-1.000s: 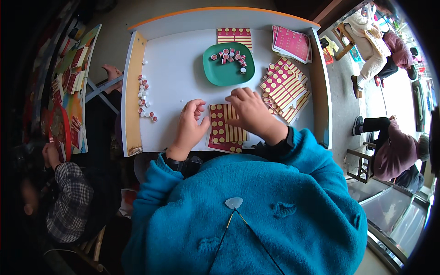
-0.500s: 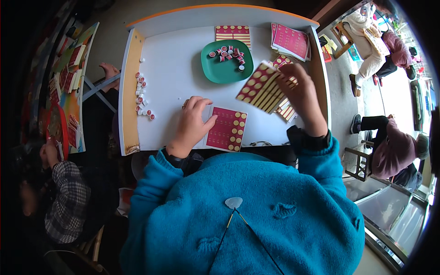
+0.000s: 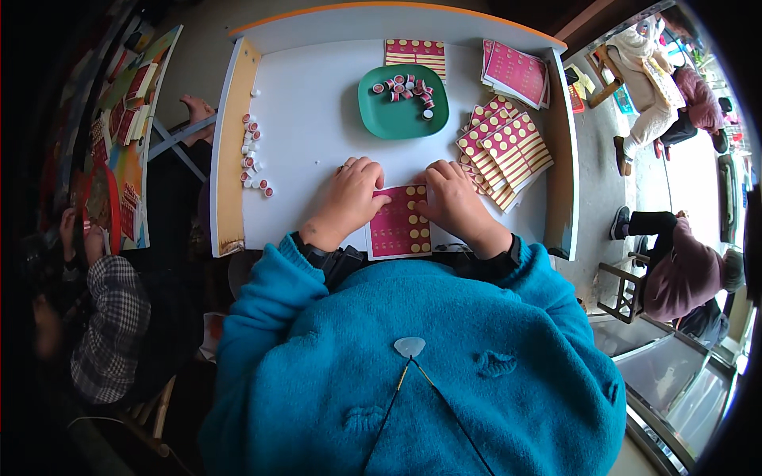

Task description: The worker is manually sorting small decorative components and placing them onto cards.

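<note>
Two bare hands rest on a red card with rows of yellow dots [image 3: 399, 224], which lies flat at the near edge of a white table [image 3: 309, 127], directly in front of the person. The left hand [image 3: 349, 200] lies palm down on the card's left edge, fingers loosely curled and pressing the card to the table. The right hand [image 3: 454, 200] lies on the card's upper right corner in the same manner, fingers bent, not closed around anything. The two hands are near each other but do not touch; the card's middle shows between them.

A fanned pile of similar dotted cards [image 3: 506, 149] lies on the table just beyond and to the right of the right hand. A second stack of red cards [image 3: 516, 73] sits at the far right corner, and one further dotted card [image 3: 414, 52] lies at the far edge, partly under a green plate [image 3: 373, 111]. The plate stands at the centre of the far half of the table and holds a cluster of small red-and-white caps [image 3: 405, 87]. A scattered line of the same small caps [image 3: 252, 159] lies along the left side of the table, well apart from the left hand.

Both forearms wear teal sleeves [image 3: 270, 293]. Other people sit to the right, away from the table.
</note>
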Demonstrator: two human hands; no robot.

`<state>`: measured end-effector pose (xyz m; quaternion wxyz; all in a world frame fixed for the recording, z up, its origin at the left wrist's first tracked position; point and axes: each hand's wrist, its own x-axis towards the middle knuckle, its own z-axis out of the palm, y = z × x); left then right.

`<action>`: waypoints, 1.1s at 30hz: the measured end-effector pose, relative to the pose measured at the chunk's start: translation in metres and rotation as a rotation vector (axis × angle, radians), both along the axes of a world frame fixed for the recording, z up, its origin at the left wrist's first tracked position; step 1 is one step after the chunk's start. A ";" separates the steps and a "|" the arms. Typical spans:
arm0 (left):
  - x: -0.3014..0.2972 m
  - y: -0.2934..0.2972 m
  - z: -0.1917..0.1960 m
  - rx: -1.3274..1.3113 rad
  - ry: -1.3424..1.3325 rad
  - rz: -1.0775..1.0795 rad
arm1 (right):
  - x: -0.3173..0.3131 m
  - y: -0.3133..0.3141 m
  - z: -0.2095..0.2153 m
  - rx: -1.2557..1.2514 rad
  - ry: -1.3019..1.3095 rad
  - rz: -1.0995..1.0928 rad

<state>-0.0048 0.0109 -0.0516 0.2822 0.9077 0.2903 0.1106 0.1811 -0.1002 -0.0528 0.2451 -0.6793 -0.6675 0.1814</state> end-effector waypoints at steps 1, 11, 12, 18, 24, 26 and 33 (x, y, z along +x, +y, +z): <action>-0.001 -0.001 -0.003 -0.028 -0.022 0.014 | -0.001 0.001 -0.001 0.000 0.000 0.002; -0.001 0.004 0.000 0.061 -0.254 0.081 | 0.004 0.016 -0.002 0.096 0.269 -0.067; 0.001 0.003 0.004 0.112 -0.273 0.086 | 0.004 0.017 -0.001 0.152 0.296 -0.101; -0.003 -0.001 -0.009 0.155 -0.113 0.072 | 0.001 0.017 -0.006 0.207 0.045 -0.044; -0.001 0.001 -0.009 0.141 -0.075 0.109 | 0.001 0.015 -0.016 0.250 -0.153 -0.009; 0.000 0.005 -0.007 0.125 -0.033 0.092 | 0.000 0.015 -0.015 0.249 -0.166 -0.007; 0.000 0.000 -0.001 0.194 -0.029 0.089 | -0.002 0.015 -0.011 0.264 -0.297 0.016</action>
